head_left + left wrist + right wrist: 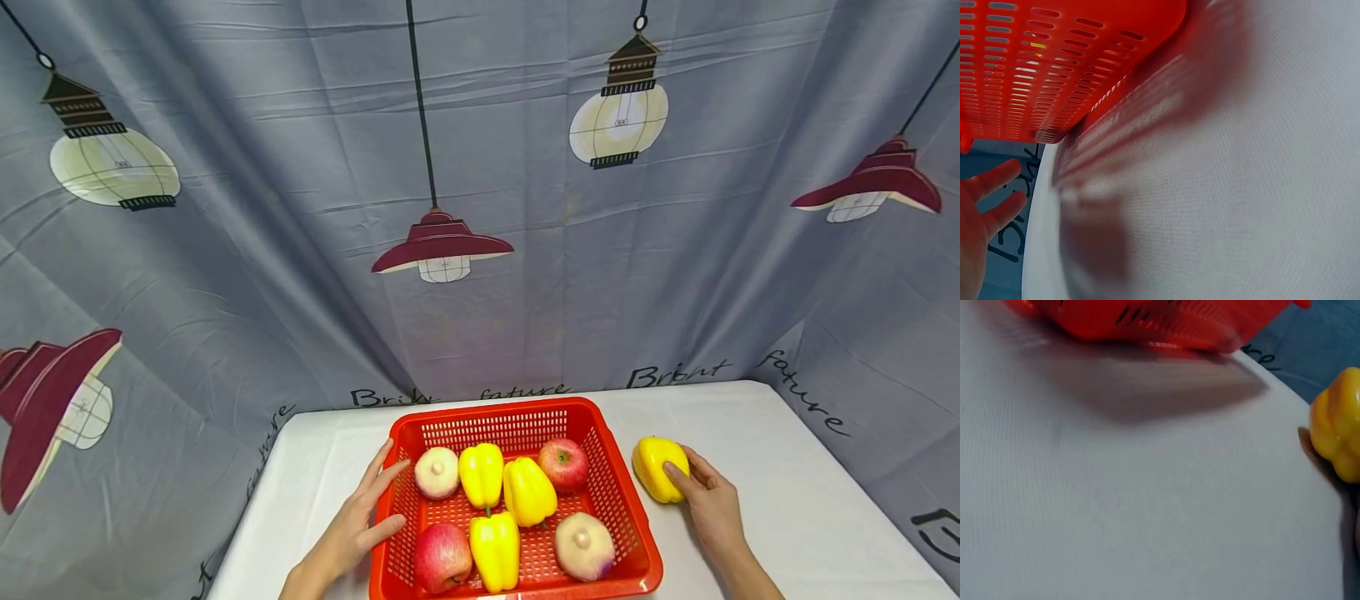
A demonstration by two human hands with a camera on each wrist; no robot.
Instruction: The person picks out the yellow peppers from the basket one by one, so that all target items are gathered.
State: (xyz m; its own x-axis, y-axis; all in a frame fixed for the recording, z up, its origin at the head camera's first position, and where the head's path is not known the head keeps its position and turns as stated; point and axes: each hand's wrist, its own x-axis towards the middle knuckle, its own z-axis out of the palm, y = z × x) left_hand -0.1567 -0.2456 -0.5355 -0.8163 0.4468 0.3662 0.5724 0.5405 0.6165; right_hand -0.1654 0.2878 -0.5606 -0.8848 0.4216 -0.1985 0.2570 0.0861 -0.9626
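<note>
A red plastic basket (517, 406) with slotted walls stands on the white table. My left hand (358, 523) is at its left side, fingers spread and fairly straight, fingertips right at the rim. Beyond the basket's right wall, my right hand (711, 507) holds a yellow bell pepper (656, 467) between thumb and fingers. In the right wrist view this bell pepper (1340, 428) shows at the right edge, close over the cloth, with most of the hand out of frame. Three more yellow bell peppers (481, 473) lie in the basket's middle.
Also in the basket are a red apple (563, 465) at back right, another apple (442, 557) at front left, and two pale round bulbs (584, 546). A white cloth (795, 483) covers the table. Behind it hangs a grey curtain (525, 325) printed with lamps.
</note>
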